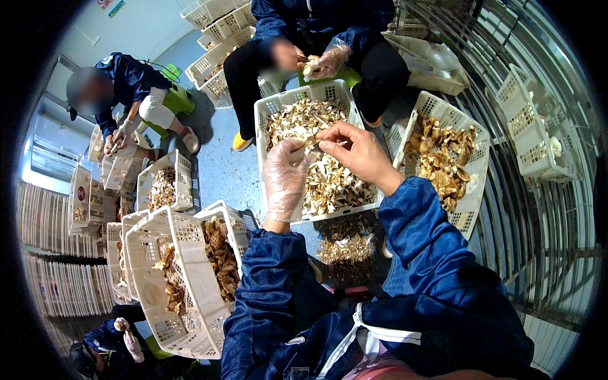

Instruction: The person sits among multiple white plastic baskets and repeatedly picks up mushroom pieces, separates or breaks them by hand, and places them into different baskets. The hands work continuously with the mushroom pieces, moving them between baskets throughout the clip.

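In a clear plastic glove, my left hand (286,173) holds a pale mushroom piece (308,138) between thumb and fingers. My right hand (358,149) is bare and meets it from the right. Its thumb and forefinger pinch a small thin object, too covered to identify. Both hands are above a white perforated plastic crate (262,118). Sliced dried mushrooms (327,187), cream and brown, lie heaped in that crate.
To the right, a tilted crate (475,142) holds browner mushroom pieces (441,161). Stacked crates (187,285) stand at left. A co-worker's gloved hand (330,61) is across the crate. Two more people sit at left. Metal racking (517,228) lines the right side. Scraps (346,251) lie below.
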